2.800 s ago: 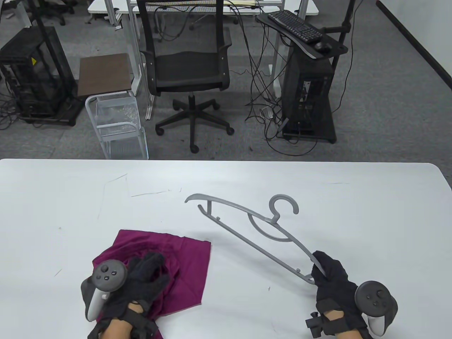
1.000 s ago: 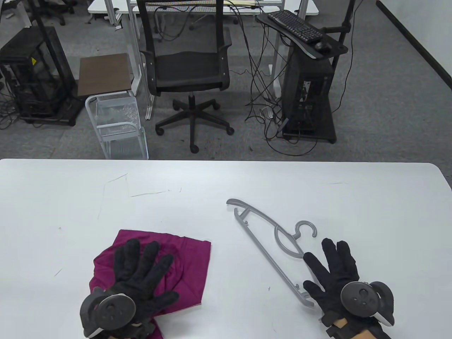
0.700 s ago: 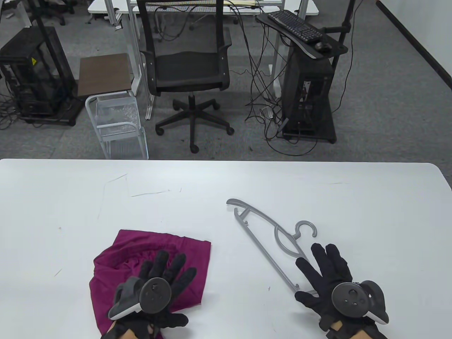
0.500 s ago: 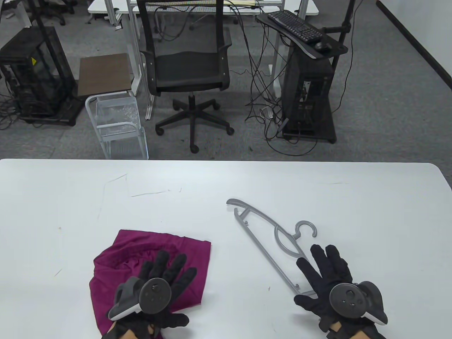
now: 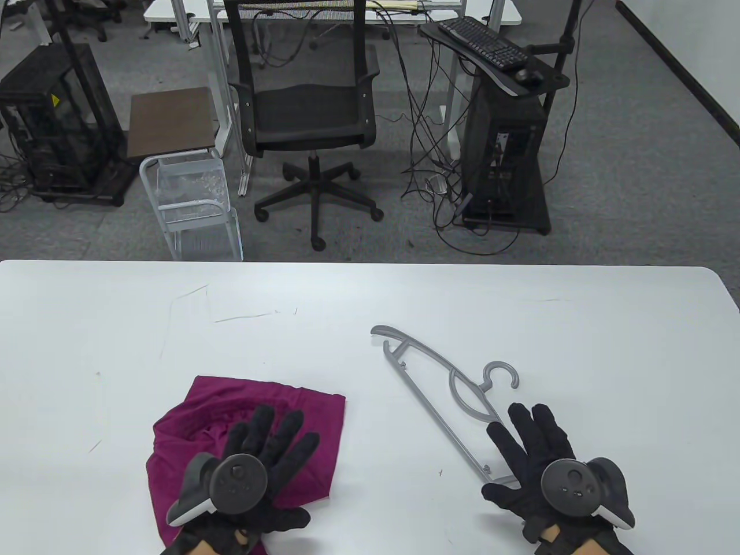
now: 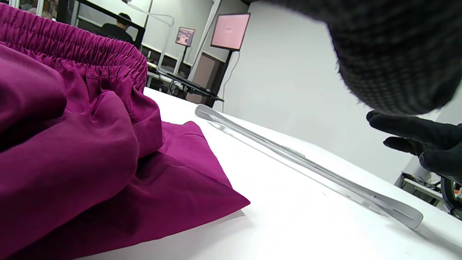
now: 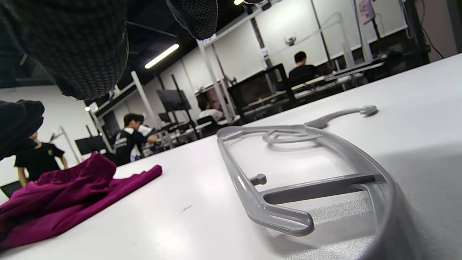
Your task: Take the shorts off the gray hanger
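The magenta shorts (image 5: 315,413) lie crumpled on the white table (image 5: 370,300) at the near left, apart from the hanger. The gray hanger (image 5: 430,376) lies flat on the table to their right, empty, with its hook pointing away. My left hand (image 5: 272,433) is over the shorts with fingers spread and grips nothing. My right hand (image 5: 535,439) is open with fingers spread over the hanger's near end and does not hold it. The left wrist view shows the shorts (image 6: 90,151), the hanger (image 6: 288,155) and my right hand (image 6: 415,141). The right wrist view shows the hanger (image 7: 288,169) and the shorts (image 7: 65,195).
Beyond the table's far edge stand an office chair (image 5: 306,110), a small white cart (image 5: 185,191) and a black stand with a keyboard (image 5: 503,115). Cables lie on the gray carpet.
My right hand has laid the raised hanger flat on the table and let go of it. My left hand opened over the shorts and drew back toward me. In the last half second almost nothing moved.
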A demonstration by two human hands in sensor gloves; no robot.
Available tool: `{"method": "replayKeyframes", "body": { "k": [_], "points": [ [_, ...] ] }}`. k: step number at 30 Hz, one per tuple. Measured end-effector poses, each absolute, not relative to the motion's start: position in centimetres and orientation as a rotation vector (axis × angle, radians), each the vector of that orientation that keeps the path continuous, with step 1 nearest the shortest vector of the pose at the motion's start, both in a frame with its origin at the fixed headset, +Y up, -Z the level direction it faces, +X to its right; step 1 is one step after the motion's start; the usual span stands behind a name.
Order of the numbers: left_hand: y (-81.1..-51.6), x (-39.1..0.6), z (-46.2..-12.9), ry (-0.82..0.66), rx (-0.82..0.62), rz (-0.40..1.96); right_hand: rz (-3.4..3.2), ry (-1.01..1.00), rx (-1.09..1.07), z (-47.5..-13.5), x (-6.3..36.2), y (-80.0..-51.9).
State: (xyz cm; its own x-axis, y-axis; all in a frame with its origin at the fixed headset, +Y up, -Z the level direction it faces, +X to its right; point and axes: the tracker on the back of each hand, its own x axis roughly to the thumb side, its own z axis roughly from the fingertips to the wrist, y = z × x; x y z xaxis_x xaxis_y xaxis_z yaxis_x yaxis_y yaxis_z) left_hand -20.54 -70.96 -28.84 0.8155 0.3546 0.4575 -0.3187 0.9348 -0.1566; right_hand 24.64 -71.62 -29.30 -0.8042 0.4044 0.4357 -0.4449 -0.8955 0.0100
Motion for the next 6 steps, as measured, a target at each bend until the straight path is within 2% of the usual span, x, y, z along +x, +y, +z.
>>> {"method": "replayKeyframes", "body": {
  "k": [6],
  "points": [
    [-70.61,-20.72,-28.51,-0.500,-0.052,0.366,2.607,-0.109,0.602,-29.27,24.62,-71.61]
  ]
}}
